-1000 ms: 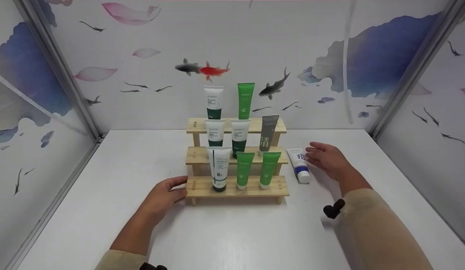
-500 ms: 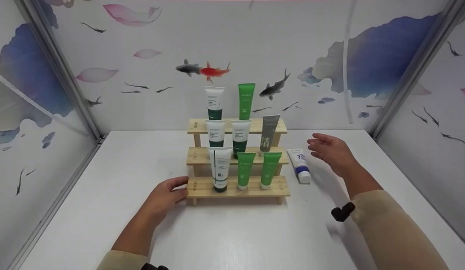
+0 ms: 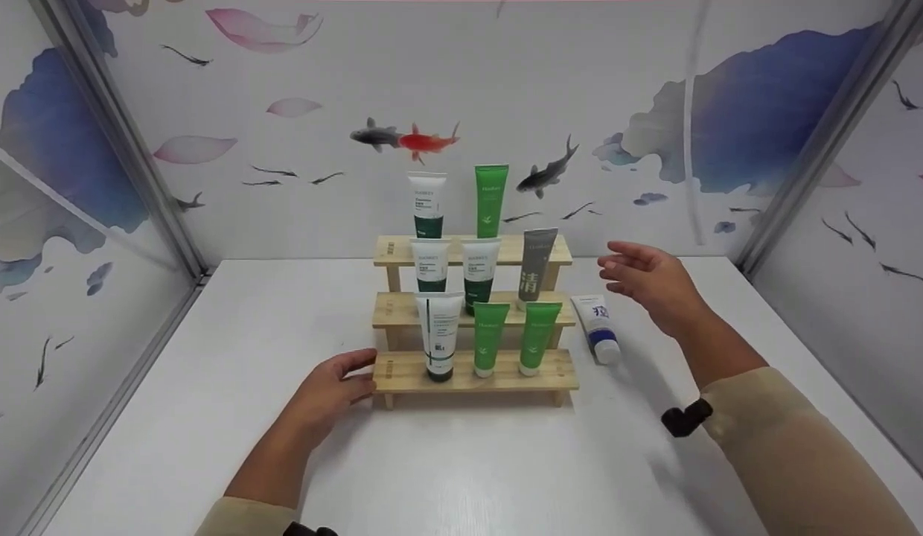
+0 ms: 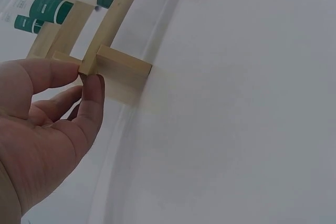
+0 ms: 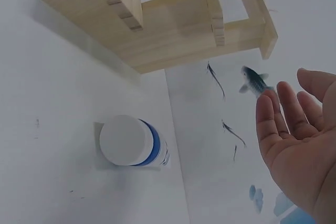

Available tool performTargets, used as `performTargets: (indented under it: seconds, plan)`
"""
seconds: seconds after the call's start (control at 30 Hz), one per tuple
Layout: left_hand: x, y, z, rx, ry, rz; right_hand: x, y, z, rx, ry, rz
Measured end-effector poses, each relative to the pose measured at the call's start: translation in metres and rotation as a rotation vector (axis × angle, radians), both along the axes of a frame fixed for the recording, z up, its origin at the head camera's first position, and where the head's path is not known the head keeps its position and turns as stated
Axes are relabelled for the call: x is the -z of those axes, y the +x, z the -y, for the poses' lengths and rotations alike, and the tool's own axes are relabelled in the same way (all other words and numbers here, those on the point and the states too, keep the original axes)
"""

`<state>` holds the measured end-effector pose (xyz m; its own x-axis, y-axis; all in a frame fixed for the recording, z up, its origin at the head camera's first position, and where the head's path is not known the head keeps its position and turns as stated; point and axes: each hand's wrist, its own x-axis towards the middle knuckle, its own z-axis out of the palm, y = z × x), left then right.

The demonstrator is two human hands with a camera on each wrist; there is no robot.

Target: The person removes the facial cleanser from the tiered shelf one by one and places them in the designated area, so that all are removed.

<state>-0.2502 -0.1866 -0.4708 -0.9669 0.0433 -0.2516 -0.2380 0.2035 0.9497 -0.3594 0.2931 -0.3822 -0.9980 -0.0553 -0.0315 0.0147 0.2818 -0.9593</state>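
A three-step wooden rack (image 3: 476,382) carries several squeeze tubes standing on their caps. My left hand (image 3: 331,391) pinches the left end of its lowest step; the left wrist view shows thumb and finger on the board's corner. My right hand (image 3: 651,286) is raised right of the rack, fingers loosely extended, holding nothing. Below and left of it, a white and blue tube (image 3: 597,327) lies on the table, its cap toward me. Nearest to that hand on the rack is a grey tube (image 3: 536,268) on the middle step.
Green tubes (image 3: 490,339) and a white tube (image 3: 438,335) stand on the lowest step. White and dark-green tubes (image 3: 479,272) are on the steps behind. Printed panels (image 3: 298,201) enclose the white table (image 3: 461,469) at the back and sides.
My right hand has moved away from the lying tube, first right, then up and slightly left. My left hand keeps its place at the rack's end.
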Motion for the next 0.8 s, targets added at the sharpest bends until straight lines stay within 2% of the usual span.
performTargets:
  seconds: [0.3, 0.53, 0.8]
  plan:
    - [-0.002, 0.002, -0.001, 0.0, 0.015, -0.001, -0.014, 0.004, 0.014, -0.017, -0.005, -0.057]
    - [-0.003, 0.002, -0.002, -0.006, -0.021, -0.005, -0.034, 0.004, 0.024, -0.037, -0.026, -0.101]
    - [-0.002, 0.002, -0.003, -0.002, -0.009, -0.012, -0.052, 0.0, 0.046, -0.079, -0.074, -0.135]
